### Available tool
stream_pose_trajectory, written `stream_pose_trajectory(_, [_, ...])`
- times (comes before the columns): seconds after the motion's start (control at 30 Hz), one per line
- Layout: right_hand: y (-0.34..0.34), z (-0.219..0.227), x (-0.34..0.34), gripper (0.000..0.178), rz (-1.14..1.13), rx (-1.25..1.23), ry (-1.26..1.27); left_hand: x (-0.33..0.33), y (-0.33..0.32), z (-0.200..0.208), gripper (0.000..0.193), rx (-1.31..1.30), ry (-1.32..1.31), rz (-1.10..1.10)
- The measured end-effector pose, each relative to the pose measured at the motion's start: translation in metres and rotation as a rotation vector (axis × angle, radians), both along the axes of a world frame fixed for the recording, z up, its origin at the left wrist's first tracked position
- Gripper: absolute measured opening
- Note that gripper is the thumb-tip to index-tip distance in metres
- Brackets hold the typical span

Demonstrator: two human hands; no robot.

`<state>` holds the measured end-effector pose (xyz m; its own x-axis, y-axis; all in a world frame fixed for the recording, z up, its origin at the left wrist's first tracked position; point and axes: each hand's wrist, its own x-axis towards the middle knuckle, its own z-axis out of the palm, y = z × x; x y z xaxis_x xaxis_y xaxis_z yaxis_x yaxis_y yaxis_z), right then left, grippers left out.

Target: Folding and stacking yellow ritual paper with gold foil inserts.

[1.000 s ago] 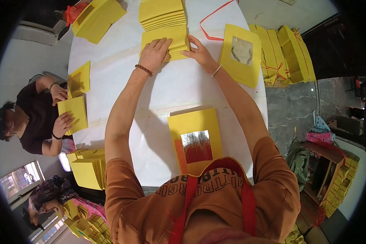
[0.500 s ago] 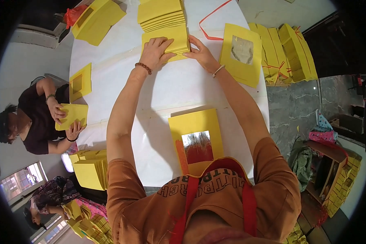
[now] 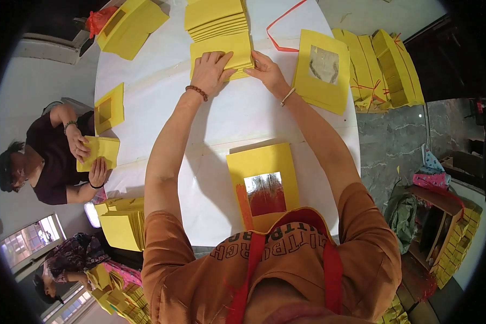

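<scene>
A stack of folded yellow paper (image 3: 237,46) lies toward the far middle of the table. My left hand (image 3: 213,71) rests on top of it, fingers laid over the upper sheet and the thumb apart near the front edge. At the stack's right edge is my right hand (image 3: 269,74), its thumb on the near corner and its index finger along the side, gripping the paper. Just behind, a thicker yellow pile (image 3: 216,19) is fanned in layers. Close to my chest lies a yellow sheet with a shiny red and silver panel (image 3: 265,193).
The white table (image 3: 200,156) also bears a yellow sheet with a silver panel (image 3: 321,94), a red strap (image 3: 270,33) and a yellow bundle (image 3: 129,29). At left, a co-worker (image 3: 48,156) handles yellow paper (image 3: 105,148). Tied yellow bundles (image 3: 380,70) stand beyond the right edge.
The whole view has shifted slightly to the right. My hands stay at the same stack with hardly any visible movement. The co-worker's lower hand is slightly differently placed on their paper.
</scene>
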<state>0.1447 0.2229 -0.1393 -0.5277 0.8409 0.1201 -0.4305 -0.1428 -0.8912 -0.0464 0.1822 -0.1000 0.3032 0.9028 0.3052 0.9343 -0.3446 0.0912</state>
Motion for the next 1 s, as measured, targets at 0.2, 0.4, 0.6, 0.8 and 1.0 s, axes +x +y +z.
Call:
stream_pose_trajectory(0.2, [0.004,-0.002,-0.003,0.049,0.074,0.217,-0.023,0.000,-0.004,0.004,0.046,-0.056,0.008,0.019])
stream_pose_trajectory(0.4, [0.005,-0.014,-0.009,0.040,-0.147,0.400,-0.239,0.004,-0.004,0.002,0.048,-0.040,0.013,0.022])
stream_pose_trajectory(0.6, [-0.005,-0.008,-0.013,0.038,-0.186,0.251,-0.141,0.003,-0.004,0.004,0.048,-0.013,-0.004,0.014])
stream_pose_trajectory(0.8, [-0.017,0.007,-0.017,0.046,-0.283,0.141,-0.080,0.003,-0.001,0.006,0.047,0.035,-0.003,0.023])
stream_pose_trajectory(1.0, [-0.010,0.009,-0.010,0.050,-0.178,0.147,-0.225,0.009,-0.005,0.001,0.047,0.029,0.020,0.072])
